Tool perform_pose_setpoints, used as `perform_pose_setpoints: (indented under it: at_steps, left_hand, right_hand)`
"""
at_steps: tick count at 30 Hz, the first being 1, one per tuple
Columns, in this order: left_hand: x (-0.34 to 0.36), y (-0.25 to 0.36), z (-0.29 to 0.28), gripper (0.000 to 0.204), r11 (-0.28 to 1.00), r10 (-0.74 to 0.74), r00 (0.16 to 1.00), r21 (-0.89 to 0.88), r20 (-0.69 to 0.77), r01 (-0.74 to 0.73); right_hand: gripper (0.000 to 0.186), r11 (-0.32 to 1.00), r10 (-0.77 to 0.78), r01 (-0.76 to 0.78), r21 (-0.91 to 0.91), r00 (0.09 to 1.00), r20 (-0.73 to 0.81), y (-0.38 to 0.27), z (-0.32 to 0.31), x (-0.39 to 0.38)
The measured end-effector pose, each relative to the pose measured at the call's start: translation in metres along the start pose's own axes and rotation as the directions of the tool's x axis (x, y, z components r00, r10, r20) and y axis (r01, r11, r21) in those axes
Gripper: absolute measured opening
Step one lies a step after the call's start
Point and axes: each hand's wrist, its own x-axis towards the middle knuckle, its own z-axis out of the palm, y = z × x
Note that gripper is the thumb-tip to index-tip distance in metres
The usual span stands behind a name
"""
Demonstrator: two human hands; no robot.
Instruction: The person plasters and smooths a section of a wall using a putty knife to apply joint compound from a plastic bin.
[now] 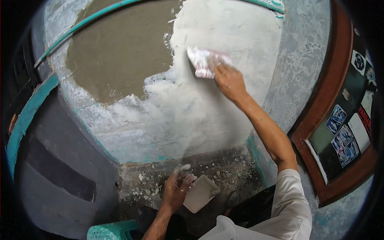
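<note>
My right hand (231, 82) is closed around a broad putty knife (200, 60), smeared with white and slightly blurred. Its blade lies against the white putty coat (228, 28) on the wall. Left of that coat is a patch of bare grey-brown plaster (120, 52) with a ragged border. Low down, my left hand (176, 186) has loosely curled fingers held apart, their tips caked with white. Beside it is a small pale rectangular tray (200, 196); I cannot tell whether the two touch.
White crumbs litter the dark floor (144, 184) at the wall's foot. A turquoise stool (108, 232) stands lower left, a white bucket-like rim (228, 230) at the bottom. A turquoise pipe (92, 20) crosses the wall's top. At right hangs a brown wooden frame (310, 144) with stickers inside.
</note>
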Motion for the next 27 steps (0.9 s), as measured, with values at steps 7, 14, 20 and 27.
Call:
perform_pose_setpoints:
  at_steps: [7, 14, 20, 27]
  left_hand:
    - [-0.003, 0.011, -0.006, 0.04, 0.999, -0.019, 1.0, -0.035, -0.006, 0.019]
    - [-0.015, 0.02, -0.019, 0.041, 0.996, 0.008, 1.0, -0.088, 0.001, -0.008]
    - [-0.016, 0.024, -0.017, 0.041, 0.995, -0.007, 1.0, -0.103, 0.024, 0.01]
    - [-0.009, 0.018, -0.02, 0.041, 1.0, -0.003, 0.999, -0.021, -0.039, 0.002]
  right_hand:
    - [0.06, 0.95, -0.085, 0.056, -0.307, 0.993, -0.08, 0.001, 0.033, 0.06]
    - [0.061, 0.951, -0.209, 0.227, -0.21, 0.972, 0.106, -0.039, 0.075, -0.071]
    - [0.06, 0.995, -0.071, 0.06, -0.074, 0.986, -0.152, 0.024, 0.019, 0.006]
    - [0.057, 0.988, -0.115, 0.092, -0.122, 0.973, -0.198, 0.031, 0.057, 0.05]
